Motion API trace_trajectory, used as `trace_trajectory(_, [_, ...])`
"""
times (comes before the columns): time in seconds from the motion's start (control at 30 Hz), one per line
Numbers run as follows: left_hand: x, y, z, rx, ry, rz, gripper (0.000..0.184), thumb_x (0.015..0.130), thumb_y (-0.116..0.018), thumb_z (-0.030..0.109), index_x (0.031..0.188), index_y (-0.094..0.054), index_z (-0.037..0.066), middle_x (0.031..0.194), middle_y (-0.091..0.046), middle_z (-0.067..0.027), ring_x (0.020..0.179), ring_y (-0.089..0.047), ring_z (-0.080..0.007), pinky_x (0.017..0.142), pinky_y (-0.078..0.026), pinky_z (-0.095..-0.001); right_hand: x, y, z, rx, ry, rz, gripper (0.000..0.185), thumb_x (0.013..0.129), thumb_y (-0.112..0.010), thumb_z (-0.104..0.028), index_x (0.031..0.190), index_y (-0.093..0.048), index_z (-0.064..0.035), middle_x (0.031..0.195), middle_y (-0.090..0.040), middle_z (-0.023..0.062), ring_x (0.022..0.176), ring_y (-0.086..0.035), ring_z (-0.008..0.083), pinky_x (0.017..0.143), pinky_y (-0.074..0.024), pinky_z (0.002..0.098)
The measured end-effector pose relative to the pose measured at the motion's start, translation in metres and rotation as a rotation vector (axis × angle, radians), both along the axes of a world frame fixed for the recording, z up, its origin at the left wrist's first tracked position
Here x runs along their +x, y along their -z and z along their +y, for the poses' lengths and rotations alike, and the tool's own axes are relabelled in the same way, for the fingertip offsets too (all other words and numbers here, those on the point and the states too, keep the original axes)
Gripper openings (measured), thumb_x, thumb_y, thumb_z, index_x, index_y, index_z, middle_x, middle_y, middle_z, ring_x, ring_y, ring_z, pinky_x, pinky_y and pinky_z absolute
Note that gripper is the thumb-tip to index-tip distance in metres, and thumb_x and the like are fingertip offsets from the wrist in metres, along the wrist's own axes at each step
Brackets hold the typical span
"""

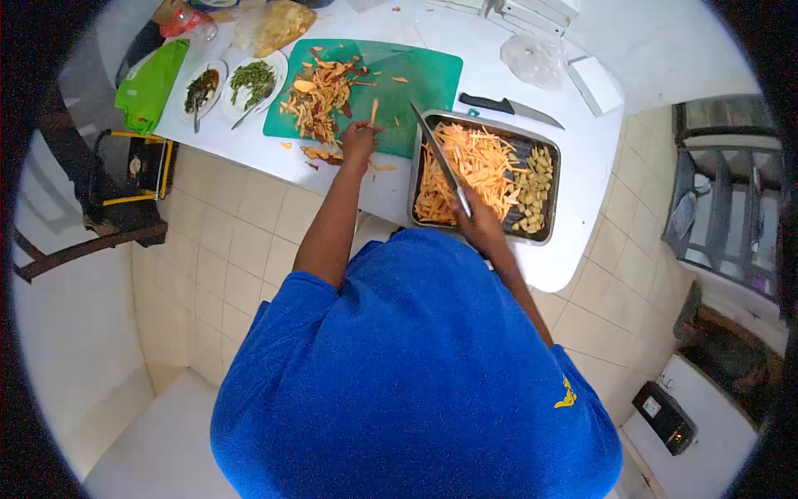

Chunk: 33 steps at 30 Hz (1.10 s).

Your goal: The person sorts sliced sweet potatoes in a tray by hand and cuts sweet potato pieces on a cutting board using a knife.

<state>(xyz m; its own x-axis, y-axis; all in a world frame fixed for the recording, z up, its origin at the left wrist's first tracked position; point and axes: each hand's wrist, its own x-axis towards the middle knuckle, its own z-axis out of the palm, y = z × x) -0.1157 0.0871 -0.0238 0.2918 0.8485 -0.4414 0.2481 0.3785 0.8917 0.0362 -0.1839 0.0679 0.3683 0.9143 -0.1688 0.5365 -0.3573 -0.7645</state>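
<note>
My left hand (pixel 359 141) is at the near edge of the green cutting board (pixel 416 75), its fingers closed on an orange strip (pixel 374 108) that looks like sweet potato. Just left of it lies a heap of orange and brown peelings (pixel 320 104). In my right hand (pixel 480 218) I grip a long knife (pixel 439 158), its blade slanting up and left over the baking tray (pixel 485 121). Inside the tray, a pile of thin orange strips (pixel 470 170) covers the left and middle, with greenish-brown chunks (pixel 534 187) along the right side.
A second, black-handled knife (pixel 511 106) lies behind the tray. Two white plates of greens and dark food, one plate (pixel 278 62) nearer the board, stand left beside a green bag (pixel 154 87). Clear plastic (pixel 532 60) and a white box (pixel 594 86) sit at the back right.
</note>
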Motion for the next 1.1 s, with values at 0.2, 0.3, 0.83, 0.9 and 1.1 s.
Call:
trace_trajectory(0.2, [-0.017, 0.007, 0.029, 0.427, 0.514, 0.615, 0.025, 0.083, -0.058, 0.021, 0.102, -0.063, 0.006, 0.09, -0.068, -0.0118, 0.083, -0.065, -0.022, 0.076, -0.052, -0.0351, -0.044, -0.004, 0.053, -0.098, 0.081, 0.039, 0.06, 0.09, -0.056, -0.018, 0.144, -0.028, -0.0184, 0.093, -0.063, 0.0228, 0.08, -0.066, 0.0338, 0.068, -0.0495, 0.0397])
trace_trajectory(0.3, [-0.024, -0.006, 0.047, 0.545, 0.502, 0.493, 0.033, 0.082, -0.063, 0.026, 0.111, -0.06, 0.009, 0.098, -0.066, -0.0114, 0.088, -0.064, -0.0271, 0.079, -0.052, -0.0396, -0.06, -0.006, 0.075, -0.106, 0.114, 0.051, 0.062, 0.091, -0.055, -0.017, 0.145, -0.025, -0.019, 0.088, -0.064, 0.0217, 0.079, -0.066, 0.034, 0.068, -0.0496, 0.0397])
trace_trajectory(0.83, [0.03, -0.026, 0.096, 0.716, 0.863, 0.705, 0.031, 0.075, -0.066, 0.018, 0.1, -0.059, 0.002, 0.097, -0.064, -0.0164, 0.085, -0.064, -0.0373, 0.072, -0.054, -0.0432, -0.079, -0.003, 0.119, -0.287, 0.344, 0.18, 0.062, 0.093, -0.048, -0.026, 0.147, -0.017, -0.0213, 0.09, -0.063, 0.0284, 0.081, -0.064, 0.0398, 0.074, -0.0494, 0.0475])
trace_trajectory(0.9, [0.027, -0.014, 0.104, 0.699, 0.834, 0.55, 0.032, 0.072, -0.069, 0.017, 0.098, -0.06, 0.001, 0.083, -0.066, -0.0158, 0.081, -0.065, -0.0351, 0.071, -0.054, -0.0415, -0.078, -0.005, 0.117, -0.239, 0.361, 0.195, 0.062, 0.093, -0.048, -0.027, 0.147, -0.017, -0.0213, 0.086, -0.064, 0.0268, 0.079, -0.065, 0.038, 0.073, -0.0501, 0.0464])
trace_trajectory(1.1, [0.016, -0.004, 0.112, -0.075, 0.616, -0.216, 0.034, 0.081, -0.066, 0.011, 0.112, -0.059, -0.001, 0.099, -0.064, -0.0134, 0.088, -0.064, -0.02, 0.077, -0.054, -0.0321, -0.075, -0.02, 0.114, -0.176, 0.349, 0.209, 0.063, 0.093, -0.049, -0.027, 0.147, -0.016, -0.0216, 0.075, -0.065, 0.0215, 0.069, -0.067, 0.0334, 0.068, -0.052, 0.0429])
